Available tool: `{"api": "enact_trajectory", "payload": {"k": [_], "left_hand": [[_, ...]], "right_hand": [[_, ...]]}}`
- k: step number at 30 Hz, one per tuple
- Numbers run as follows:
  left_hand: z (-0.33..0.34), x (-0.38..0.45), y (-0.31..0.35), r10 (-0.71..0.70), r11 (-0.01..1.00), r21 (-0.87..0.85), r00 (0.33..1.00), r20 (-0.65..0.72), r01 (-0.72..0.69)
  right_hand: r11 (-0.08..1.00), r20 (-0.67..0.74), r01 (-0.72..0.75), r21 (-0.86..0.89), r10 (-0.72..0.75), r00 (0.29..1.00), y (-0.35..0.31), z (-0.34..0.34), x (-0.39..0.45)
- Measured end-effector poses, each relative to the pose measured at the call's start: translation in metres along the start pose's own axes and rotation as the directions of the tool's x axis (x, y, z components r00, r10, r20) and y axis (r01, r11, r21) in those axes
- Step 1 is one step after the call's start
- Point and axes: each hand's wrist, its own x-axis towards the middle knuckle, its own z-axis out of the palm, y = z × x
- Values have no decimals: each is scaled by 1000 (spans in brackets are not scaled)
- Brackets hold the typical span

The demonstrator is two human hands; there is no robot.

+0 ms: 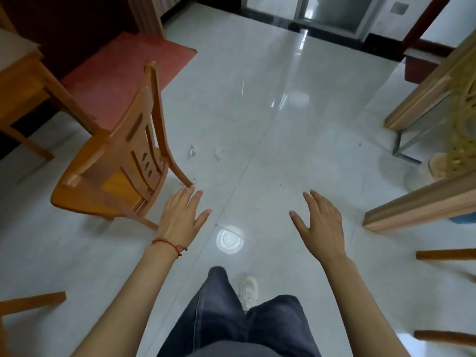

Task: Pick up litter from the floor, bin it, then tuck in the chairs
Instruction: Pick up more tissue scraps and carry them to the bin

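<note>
A wooden chair (116,163) stands pulled out on the pale tiled floor (296,155), its back turned toward the camera and its seat facing a wooden surface (18,70) at the far left. Beyond the chair's rear leg, two small white scraps of litter (192,151) (218,153) lie on the floor, near each other, and a third tiny scrap (195,179) sits just beside that leg's foot. The left hand (181,219), a red string around its wrist, is spread open and empty, its fingertips close to the chair's rear leg; whether they touch it cannot be told. The right hand (322,222) is well to the right of the chair, also open with fingers apart, holding nothing.
</note>
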Motion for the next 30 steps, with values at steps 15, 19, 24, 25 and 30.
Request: {"api": "enact_trajectory", "payload": {"k": [15,19,24,25,30], "left_hand": [[-3,289,-59,-46,999,10,997,62,45],[-13,357,-82,-56,998,15,998,35,56],[-22,417,-114,-132,991,29,991,2,132],[-23,427,-121,-152,988,31,988,12,152],[-20,468,-152,-336,942,25,941,36,335]], "right_hand": [[997,42,81,20,-81,996,-32,22,310],[992,78,124,14,-125,989,-58,24,393],[980,109,199,4,-198,974,-85,34,475],[976,125,216,3,-215,969,-89,37,491],[942,207,335,3,-329,922,-113,60,576]]}}
